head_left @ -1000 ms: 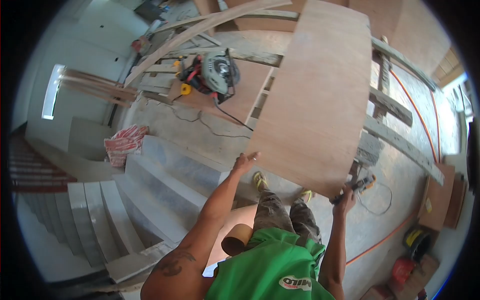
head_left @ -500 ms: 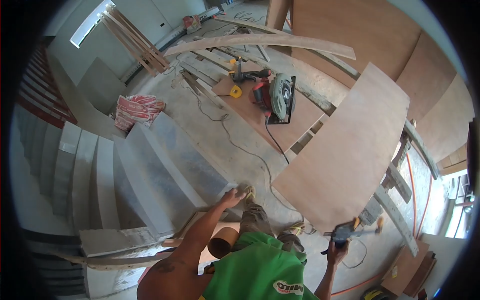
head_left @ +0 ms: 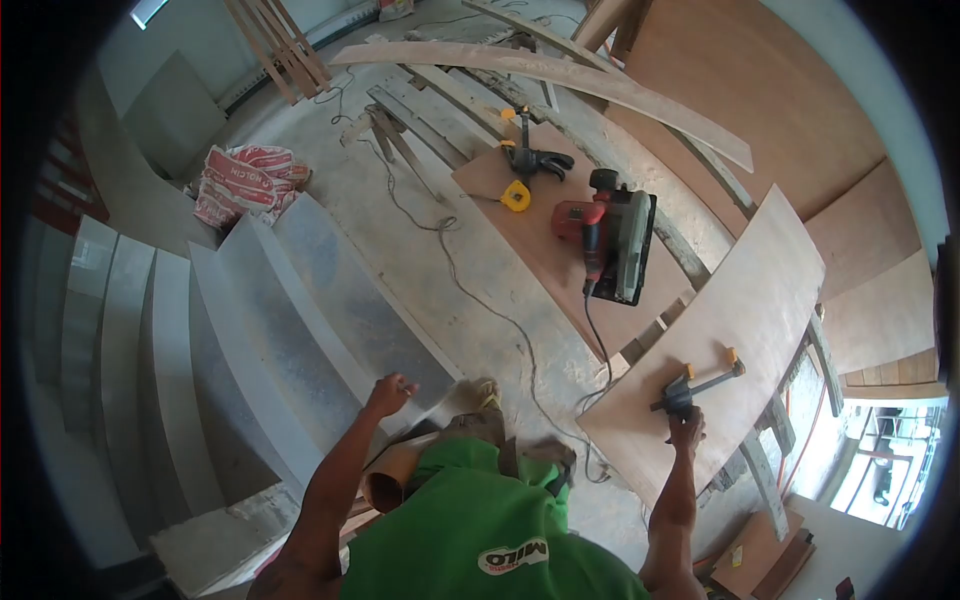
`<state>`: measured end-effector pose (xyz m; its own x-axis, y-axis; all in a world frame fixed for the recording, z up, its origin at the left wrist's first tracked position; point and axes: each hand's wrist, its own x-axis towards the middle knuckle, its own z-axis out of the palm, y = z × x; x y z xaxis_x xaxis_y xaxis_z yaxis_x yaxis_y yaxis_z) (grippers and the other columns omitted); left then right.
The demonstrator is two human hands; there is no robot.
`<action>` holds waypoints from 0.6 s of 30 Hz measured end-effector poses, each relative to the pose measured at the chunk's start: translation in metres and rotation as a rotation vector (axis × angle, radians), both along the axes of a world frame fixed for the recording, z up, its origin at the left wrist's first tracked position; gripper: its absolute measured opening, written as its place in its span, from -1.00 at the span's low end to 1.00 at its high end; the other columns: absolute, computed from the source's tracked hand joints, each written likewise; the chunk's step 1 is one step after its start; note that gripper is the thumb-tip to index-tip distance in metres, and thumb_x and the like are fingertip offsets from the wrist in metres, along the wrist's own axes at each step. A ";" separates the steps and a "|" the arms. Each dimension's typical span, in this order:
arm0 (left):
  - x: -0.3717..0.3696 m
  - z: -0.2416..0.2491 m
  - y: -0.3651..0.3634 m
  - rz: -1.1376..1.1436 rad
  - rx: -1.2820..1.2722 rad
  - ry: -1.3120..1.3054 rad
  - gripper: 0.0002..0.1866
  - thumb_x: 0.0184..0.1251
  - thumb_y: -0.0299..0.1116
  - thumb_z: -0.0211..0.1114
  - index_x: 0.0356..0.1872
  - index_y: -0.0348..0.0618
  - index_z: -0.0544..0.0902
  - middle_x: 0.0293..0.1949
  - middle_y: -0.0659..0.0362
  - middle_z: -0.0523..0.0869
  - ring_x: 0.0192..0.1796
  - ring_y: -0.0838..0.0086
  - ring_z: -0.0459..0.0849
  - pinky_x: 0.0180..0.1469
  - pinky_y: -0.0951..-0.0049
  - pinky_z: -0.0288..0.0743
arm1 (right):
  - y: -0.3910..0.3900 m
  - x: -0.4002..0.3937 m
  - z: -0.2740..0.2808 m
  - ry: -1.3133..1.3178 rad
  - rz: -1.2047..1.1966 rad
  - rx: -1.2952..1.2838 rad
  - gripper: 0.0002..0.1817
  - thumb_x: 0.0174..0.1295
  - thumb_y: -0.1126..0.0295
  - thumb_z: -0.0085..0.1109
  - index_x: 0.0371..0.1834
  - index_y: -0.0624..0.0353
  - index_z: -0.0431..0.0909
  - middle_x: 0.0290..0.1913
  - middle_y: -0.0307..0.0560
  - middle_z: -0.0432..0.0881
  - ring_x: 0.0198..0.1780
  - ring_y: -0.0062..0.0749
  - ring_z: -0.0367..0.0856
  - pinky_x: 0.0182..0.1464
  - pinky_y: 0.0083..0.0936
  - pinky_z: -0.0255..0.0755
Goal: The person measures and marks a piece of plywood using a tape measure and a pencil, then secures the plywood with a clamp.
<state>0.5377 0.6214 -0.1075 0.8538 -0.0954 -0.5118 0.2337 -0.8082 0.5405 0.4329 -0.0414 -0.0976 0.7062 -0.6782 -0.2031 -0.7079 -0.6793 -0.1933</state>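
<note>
My right hand point(head_left: 686, 430) grips the handle of a black bar clamp point(head_left: 680, 396) with orange pads, over the near part of a curved plywood sheet point(head_left: 735, 320). My left hand point(head_left: 391, 393) hangs in the air beside the concrete steps, its fingers curled; whether anything is in them is too small to tell. Farther off, a red and grey circular saw point(head_left: 610, 237) rests on a plywood board point(head_left: 560, 270). A second bar clamp point(head_left: 535, 160) and a yellow tape measure point(head_left: 515, 197) lie on that board.
Concrete steps point(head_left: 330, 290) run along the left, with a red and white sack point(head_left: 245, 185) at their top. A cable point(head_left: 450, 260) winds over the floor. A long curved strip point(head_left: 560, 72) crosses the timber frame. Large plywood sheets point(head_left: 770, 90) lean at the right.
My right hand has moved up and forward with the clamp, from the sheet's near edge to over it. My left hand has shifted left, and the view has shifted.
</note>
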 end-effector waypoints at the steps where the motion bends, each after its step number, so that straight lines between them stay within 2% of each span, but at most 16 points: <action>1: 0.002 0.005 0.017 0.039 0.075 -0.002 -0.42 0.19 0.06 0.32 -0.10 -0.36 0.59 -0.28 -0.14 0.71 -0.16 0.11 0.71 -0.08 0.24 0.54 | 0.005 0.003 0.003 0.002 -0.003 -0.001 -0.55 -0.06 0.18 0.30 -0.08 0.02 0.44 -0.06 -0.07 0.53 0.06 -0.01 0.49 0.04 0.17 0.27; 3: 0.009 0.008 0.040 0.069 0.142 -0.009 -0.44 0.19 0.05 0.32 -0.10 -0.35 0.60 -0.29 -0.13 0.71 -0.16 0.11 0.71 -0.08 0.23 0.54 | 0.010 0.009 0.012 0.115 -0.155 -0.012 -0.46 -0.06 0.16 0.30 0.04 0.02 0.42 -0.01 -0.02 0.51 0.10 0.04 0.48 0.06 0.19 0.26; 4: 0.009 0.006 0.049 0.125 0.150 0.026 -0.42 0.18 0.07 0.32 -0.09 -0.34 0.59 -0.21 -0.14 0.69 -0.08 0.06 0.66 -0.01 0.18 0.51 | 0.007 0.011 0.017 0.150 -0.119 0.073 -0.37 -0.04 0.13 0.31 0.15 0.02 0.38 0.05 0.04 0.48 0.14 0.05 0.46 0.11 0.17 0.26; 5: 0.008 0.004 0.055 0.175 0.160 0.063 -0.41 0.16 0.08 0.33 -0.08 -0.33 0.59 -0.14 -0.15 0.68 -0.01 0.01 0.62 0.06 0.13 0.47 | 0.010 0.011 0.017 0.155 -0.140 0.070 -0.37 -0.04 0.13 0.31 0.15 0.02 0.38 0.05 0.04 0.48 0.14 0.05 0.46 0.11 0.17 0.26; 7: 0.010 -0.008 0.056 0.189 0.140 0.109 -0.41 0.16 0.06 0.34 -0.07 -0.33 0.58 -0.13 -0.16 0.67 -0.01 0.01 0.62 0.05 0.15 0.47 | 0.037 0.041 0.041 0.105 -0.214 -0.073 -0.40 0.01 0.17 0.29 0.15 0.06 0.39 0.09 0.08 0.46 0.17 0.03 0.45 0.17 0.04 0.28; 9: 0.027 -0.008 0.047 0.201 0.132 0.156 -0.41 0.16 0.05 0.34 -0.05 -0.33 0.57 -0.13 -0.16 0.67 -0.02 0.00 0.62 0.05 0.16 0.48 | 0.080 0.077 0.074 -0.325 -0.001 0.097 -0.51 0.07 0.30 0.28 0.09 0.16 0.45 0.02 0.10 0.52 0.08 -0.09 0.54 0.09 -0.19 0.42; 12: 0.067 0.005 0.005 0.148 -0.002 0.113 -0.39 0.15 -0.01 0.38 0.04 -0.32 0.51 -0.13 -0.17 0.66 -0.04 0.00 0.63 0.04 0.16 0.48 | 0.158 0.158 0.114 -0.566 0.253 0.388 -0.63 0.09 0.46 0.28 -0.02 0.30 0.52 -0.14 0.09 0.63 -0.11 -0.30 0.66 -0.10 -0.48 0.53; 13: 0.087 0.007 -0.009 0.107 -0.055 0.049 -0.36 0.15 -0.04 0.39 0.10 -0.32 0.46 -0.15 -0.17 0.66 -0.07 0.00 0.64 0.02 0.14 0.48 | 0.194 0.192 0.141 -0.599 0.156 0.411 -0.68 0.09 0.44 0.29 -0.07 0.30 0.56 -0.14 0.03 0.65 -0.07 -0.30 0.66 -0.05 -0.51 0.54; 14: 0.106 0.007 -0.021 0.067 -0.109 -0.013 -0.33 0.14 -0.06 0.39 0.16 -0.31 0.41 -0.18 -0.18 0.66 -0.09 0.00 0.64 0.00 0.13 0.49 | 0.209 0.222 0.132 -0.676 0.199 0.428 -0.54 0.07 0.37 0.33 0.03 0.35 0.51 -0.10 0.14 0.64 -0.02 -0.21 0.64 0.02 -0.40 0.50; 15: 0.127 0.001 -0.032 0.020 -0.123 -0.064 -0.29 0.14 -0.07 0.39 0.20 -0.30 0.35 -0.16 -0.18 0.65 -0.08 0.00 0.63 0.01 0.12 0.48 | 0.225 0.253 0.140 -0.684 0.224 0.372 -0.42 0.04 0.28 0.35 0.11 0.39 0.45 -0.09 0.20 0.63 -0.01 -0.08 0.63 0.03 -0.33 0.49; 16: 0.152 0.000 -0.045 -0.023 -0.135 -0.121 -0.25 0.13 -0.08 0.39 0.24 -0.29 0.30 -0.14 -0.19 0.63 -0.07 0.00 0.63 0.02 0.10 0.47 | 0.230 0.282 0.128 -0.670 0.267 0.281 -0.35 0.01 0.19 0.35 0.09 0.43 0.42 -0.11 0.29 0.60 -0.03 0.10 0.60 0.02 -0.23 0.47; 18: 0.201 0.011 -0.076 -0.062 -0.134 -0.203 -0.23 0.13 -0.09 0.39 0.27 -0.28 0.27 -0.09 -0.21 0.60 -0.04 -0.01 0.60 0.03 0.10 0.46 | 0.237 0.326 0.117 -0.603 0.215 0.304 -0.41 0.01 0.18 0.35 0.01 0.39 0.46 -0.16 0.22 0.63 -0.08 0.03 0.63 -0.03 -0.23 0.49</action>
<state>0.7389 0.5458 -0.0963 0.9282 -0.2059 -0.3099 0.0620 -0.7355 0.6747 0.7589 0.1961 0.0193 0.8671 -0.4863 0.1077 -0.2736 -0.6457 -0.7129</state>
